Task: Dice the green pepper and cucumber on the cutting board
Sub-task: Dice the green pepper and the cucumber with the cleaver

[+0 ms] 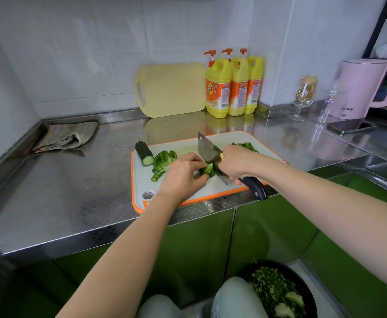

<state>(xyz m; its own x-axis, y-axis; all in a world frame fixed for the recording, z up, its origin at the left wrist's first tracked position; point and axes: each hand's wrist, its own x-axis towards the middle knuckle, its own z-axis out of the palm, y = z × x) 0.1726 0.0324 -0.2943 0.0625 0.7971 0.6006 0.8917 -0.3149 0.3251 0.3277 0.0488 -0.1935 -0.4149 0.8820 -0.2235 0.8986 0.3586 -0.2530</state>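
Observation:
A white cutting board point(213, 189) with an orange rim lies on the steel counter. My left hand point(183, 174) pinches a piece of green pepper point(207, 169) against the board. My right hand point(238, 162) grips a cleaver point(208, 150) by its dark handle, and the blade stands on the board right beside that piece. A cucumber stub point(144, 153) rests at the board's far left corner. More green pepper pieces point(162, 160) and thin strips point(157, 175) lie beside it. Diced green bits point(247, 146) are heaped at the far right of the board.
A yellow board point(171, 89) and three yellow detergent bottles point(232, 86) stand against the back wall. A folded cloth point(67, 136) lies at the left. A glass point(303, 96), a pink kettle point(362, 88) and a phone point(350, 128) sit at the right. A dark bowl of chopped greens point(277, 290) is below the counter.

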